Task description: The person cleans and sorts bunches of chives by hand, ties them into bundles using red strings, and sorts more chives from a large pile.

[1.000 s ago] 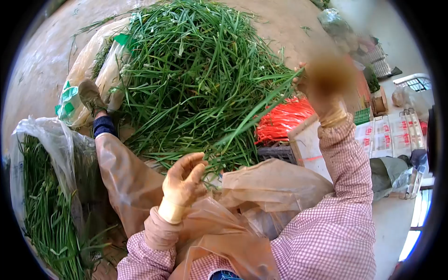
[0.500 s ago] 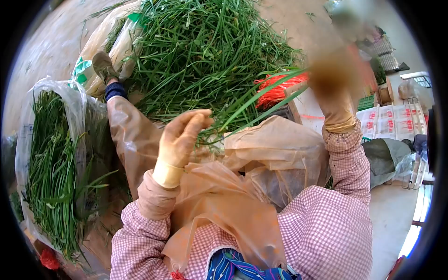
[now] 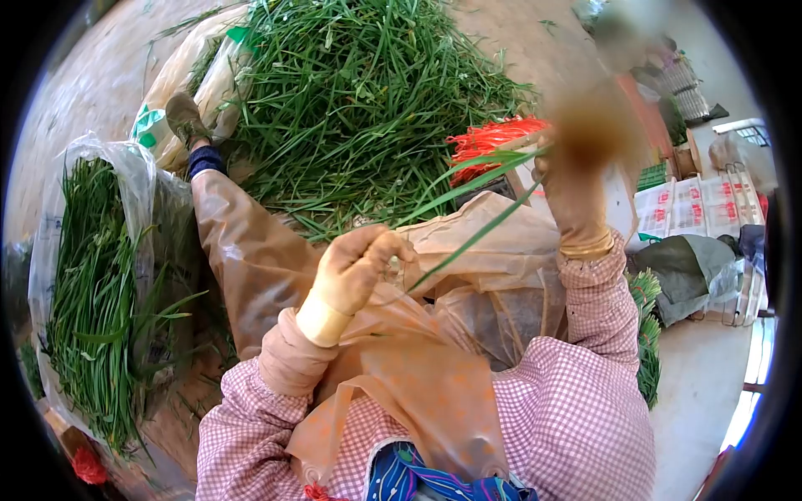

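My left hand [image 3: 355, 271], in a pale glove, is over my lap with its fingers curled in toward the thumb. Whatever those fingers may hold is too small to make out. My right hand [image 3: 576, 179] is raised on the right, mostly hidden behind a brown blurred smudge. From it a few long green chive-like leaves [image 3: 480, 242] stretch down and left, over the brown apron [image 3: 493, 225] on my lap. Their free ends come near my left hand, apart from it. Beyond my lap spreads a large loose heap of the same kind of leaves [image 3: 359, 100].
Red ties [image 3: 493, 146] lie in a bunch beside the heap. A clear plastic bag [image 3: 142, 188] packed with green leaves stands at left. At right are a bundle of leaves [image 3: 647, 334], a dark grey sheet [image 3: 685, 271] and a red-printed white package [image 3: 689, 209].
My left hand has moved right and slightly down, its fingers curling more. My right forearm has shifted left. The leaves in my right hand now hang lower, one crossing my lap.
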Tool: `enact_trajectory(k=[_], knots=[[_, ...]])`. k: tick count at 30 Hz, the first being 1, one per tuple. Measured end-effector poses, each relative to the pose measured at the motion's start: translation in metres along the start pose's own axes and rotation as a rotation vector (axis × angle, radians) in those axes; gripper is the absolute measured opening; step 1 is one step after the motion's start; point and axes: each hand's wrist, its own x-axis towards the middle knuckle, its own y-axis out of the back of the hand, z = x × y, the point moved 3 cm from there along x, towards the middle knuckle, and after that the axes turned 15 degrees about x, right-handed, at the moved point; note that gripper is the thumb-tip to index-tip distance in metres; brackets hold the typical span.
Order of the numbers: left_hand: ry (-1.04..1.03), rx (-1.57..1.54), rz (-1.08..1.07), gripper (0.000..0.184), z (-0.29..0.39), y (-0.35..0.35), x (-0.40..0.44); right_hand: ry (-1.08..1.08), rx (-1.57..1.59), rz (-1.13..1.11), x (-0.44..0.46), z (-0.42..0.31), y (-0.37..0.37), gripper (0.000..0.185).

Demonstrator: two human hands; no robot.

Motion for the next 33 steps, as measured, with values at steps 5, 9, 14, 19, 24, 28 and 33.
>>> enact_trajectory(k=[5,9,14,19,24,28,33], knots=[[-0.002,-0.391,0.437,0.014,-0.019,0.032,-0.001,0.047,0.205,-0.09,-0.028,-0.009,-0.004,0.017],[-0.076,-0.346,0.515,0.02,-0.029,0.049,0.003,0.143,0.155,-0.106,-0.039,-0.018,-0.001,0.019],[-0.24,0.298,0.546,0.034,0.011,0.046,0.024,0.144,0.158,-0.111,-0.045,-0.01,-0.004,0.019],[-0.372,0.429,0.098,0.032,0.063,0.004,0.05,0.097,0.084,-0.206,-0.049,0.004,-0.021,0.02],[-0.349,0.651,-0.167,0.027,0.071,-0.035,0.064,0.0,0.13,-0.181,-0.057,0.021,-0.038,0.02],[-0.216,0.629,-0.209,0.019,0.06,-0.033,0.067,-0.039,0.177,-0.182,-0.059,0.031,-0.035,0.018],[-0.14,0.745,-0.147,0.018,0.06,-0.027,0.064,-0.183,0.264,-0.132,-0.059,0.047,-0.027,0.02]])
